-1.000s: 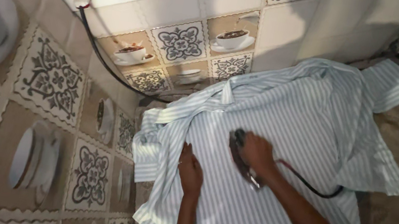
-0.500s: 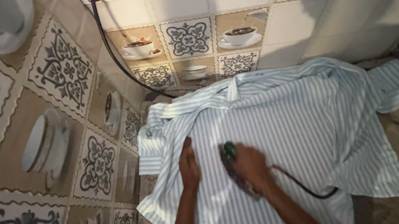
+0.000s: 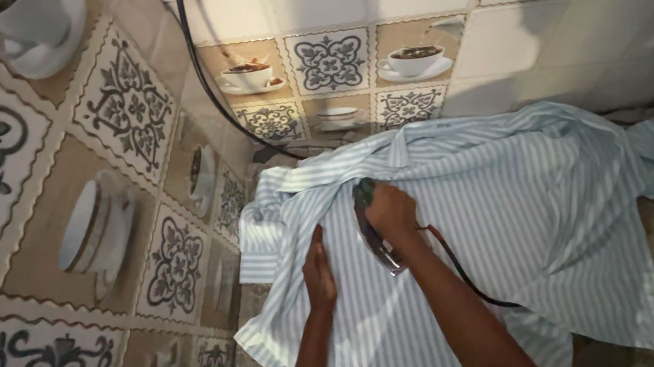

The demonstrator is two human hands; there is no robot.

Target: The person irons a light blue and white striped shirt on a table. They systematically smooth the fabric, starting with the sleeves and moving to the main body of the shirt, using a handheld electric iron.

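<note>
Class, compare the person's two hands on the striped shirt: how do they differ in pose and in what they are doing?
The right hand is curled around the handle of the iron; the left hand holds nothing and lies flat.
The right hand sits farther up the striped shirt, near its bunched folds by the wall; the left hand rests nearer the person, on smoother cloth.
Both are bare and over the same shirt.
</note>
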